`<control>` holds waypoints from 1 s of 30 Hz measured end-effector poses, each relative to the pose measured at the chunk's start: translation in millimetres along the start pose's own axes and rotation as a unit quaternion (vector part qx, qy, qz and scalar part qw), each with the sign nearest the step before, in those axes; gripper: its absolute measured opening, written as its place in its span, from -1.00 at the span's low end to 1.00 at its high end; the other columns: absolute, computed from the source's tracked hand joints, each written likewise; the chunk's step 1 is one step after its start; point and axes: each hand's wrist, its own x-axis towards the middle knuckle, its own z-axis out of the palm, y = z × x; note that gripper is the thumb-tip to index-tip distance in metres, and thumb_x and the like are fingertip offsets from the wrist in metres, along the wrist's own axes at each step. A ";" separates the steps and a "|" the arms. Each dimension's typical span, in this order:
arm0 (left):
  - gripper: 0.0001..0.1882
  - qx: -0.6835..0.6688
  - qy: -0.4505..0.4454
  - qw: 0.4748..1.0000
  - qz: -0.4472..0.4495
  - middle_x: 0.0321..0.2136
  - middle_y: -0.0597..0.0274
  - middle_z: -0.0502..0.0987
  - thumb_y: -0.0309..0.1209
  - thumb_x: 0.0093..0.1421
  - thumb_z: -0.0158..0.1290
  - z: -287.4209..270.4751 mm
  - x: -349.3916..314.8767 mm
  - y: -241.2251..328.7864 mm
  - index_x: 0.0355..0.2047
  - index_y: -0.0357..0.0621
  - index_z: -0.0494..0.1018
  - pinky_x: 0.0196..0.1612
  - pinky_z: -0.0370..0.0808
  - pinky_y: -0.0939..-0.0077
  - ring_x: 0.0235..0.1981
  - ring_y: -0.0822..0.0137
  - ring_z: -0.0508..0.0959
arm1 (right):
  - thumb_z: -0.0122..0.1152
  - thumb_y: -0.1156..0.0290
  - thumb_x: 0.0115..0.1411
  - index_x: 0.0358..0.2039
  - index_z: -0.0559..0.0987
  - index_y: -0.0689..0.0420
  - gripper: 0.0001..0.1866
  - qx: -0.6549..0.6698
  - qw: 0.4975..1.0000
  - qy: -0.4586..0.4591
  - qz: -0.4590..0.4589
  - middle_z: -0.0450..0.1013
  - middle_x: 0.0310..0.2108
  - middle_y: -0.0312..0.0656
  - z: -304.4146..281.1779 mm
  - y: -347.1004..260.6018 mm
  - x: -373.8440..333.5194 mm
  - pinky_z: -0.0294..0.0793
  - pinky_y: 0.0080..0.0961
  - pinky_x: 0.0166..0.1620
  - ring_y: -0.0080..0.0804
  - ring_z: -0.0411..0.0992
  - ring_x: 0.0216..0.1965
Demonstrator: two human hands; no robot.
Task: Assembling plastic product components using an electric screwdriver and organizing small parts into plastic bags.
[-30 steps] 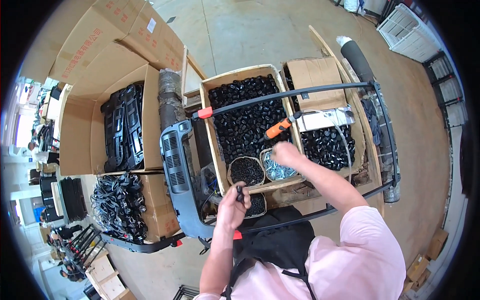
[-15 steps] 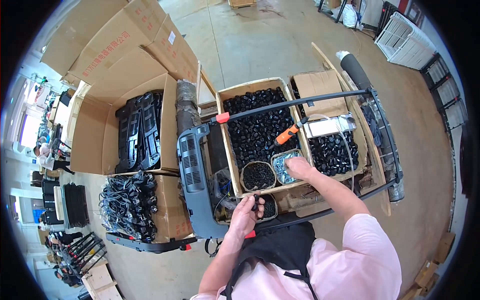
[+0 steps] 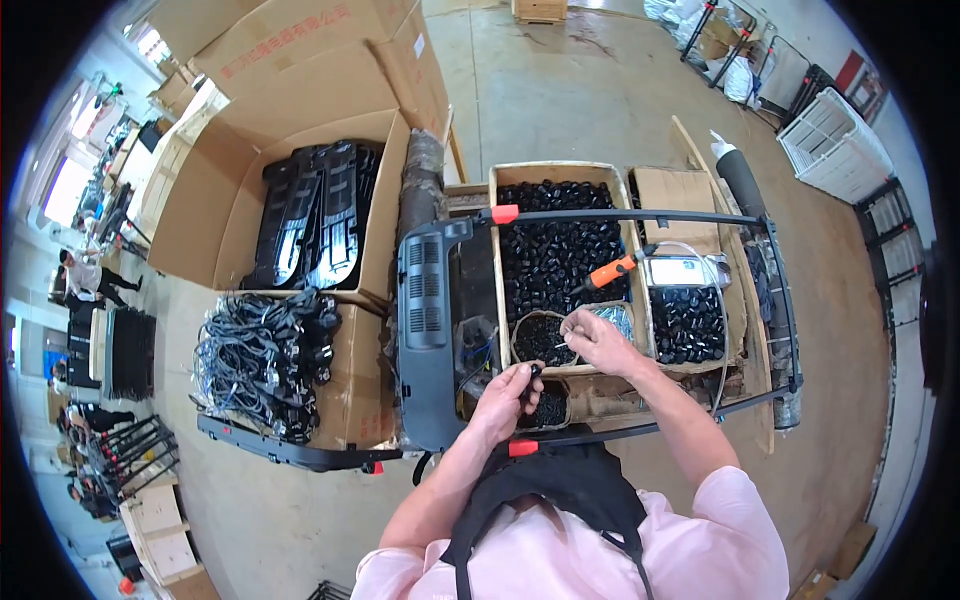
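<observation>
My left hand (image 3: 497, 404) is closed around a small black plastic piece (image 3: 535, 371), above the near edge of the parts crate. To its right, my right hand (image 3: 600, 346) pinches a thin silvery screw (image 3: 562, 346) between thumb and fingertips, pointing left. Beneath the right hand lie a small bin of silvery screws (image 3: 619, 318), partly covered by it, and a bin of tiny black parts (image 3: 540, 336). Another bin of small black parts (image 3: 552, 408) sits beside my left hand. Around the crate extends a long dark grey frame (image 3: 425, 330) with red corner pieces.
An orange power screwdriver (image 3: 612, 271) rests over the black caps (image 3: 555, 235) in the wooden crate. More caps (image 3: 688, 325) lie at the right under a white box (image 3: 680, 270). At left stand a carton (image 3: 385, 220) with black panels and a heap of cables (image 3: 265, 360).
My right hand has come up out of the screw bin and moved left toward my left hand, a screw now showing in its fingertips. The whole view has shifted with my head.
</observation>
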 end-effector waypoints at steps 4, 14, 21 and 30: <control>-0.66 0.020 -0.017 1.000 0.009 -0.37 0.42 0.56 -0.15 0.58 -0.03 -9.3 -5.4 12.0 0.14 -0.07 0.53 -0.39 0.43 0.64 -0.43 0.57 0.47 | 0.20 0.28 0.37 -0.04 0.55 0.22 -0.71 -0.071 0.996 -0.050 -0.009 0.58 -0.31 -0.05 13.6 -59.1 -3.9 0.54 -0.25 -0.15 -0.23 0.57 -0.27; -0.71 0.051 -0.025 0.998 0.001 -0.37 0.37 0.59 -0.21 0.58 -0.01 -27.4 -23.1 21.3 0.06 -0.13 0.54 -0.38 0.45 0.63 -0.45 0.56 0.48 | 0.18 0.22 0.43 -0.02 0.50 0.21 -0.69 -0.130 0.982 -0.135 -0.001 0.60 -0.25 0.05 39.2 -77.1 0.0 0.54 -0.15 -0.10 -0.02 0.61 -0.18; -0.76 -0.012 -0.018 1.000 -0.019 -0.32 0.32 0.66 -0.22 0.57 0.00 -47.9 -36.4 15.9 -0.06 -0.10 0.54 -0.41 0.47 0.61 -0.45 0.55 0.51 | 0.19 0.14 0.45 -0.10 0.44 0.21 -0.65 -0.192 0.977 -0.086 -0.027 0.57 -0.33 0.11 83.9 -76.6 -1.1 0.53 0.00 -0.16 0.17 0.60 -0.21; -0.70 0.060 -0.011 0.998 0.013 -0.23 0.23 0.69 -0.19 0.58 -0.04 -71.2 -61.9 22.3 -0.04 -0.17 0.51 -0.41 0.48 0.60 -0.44 0.54 0.53 | -0.04 0.20 0.54 -0.11 0.42 0.18 -0.72 -0.177 0.973 -0.110 -0.096 0.56 -0.38 0.14 118.8 -80.9 4.2 0.50 0.11 -0.20 0.21 0.58 -0.23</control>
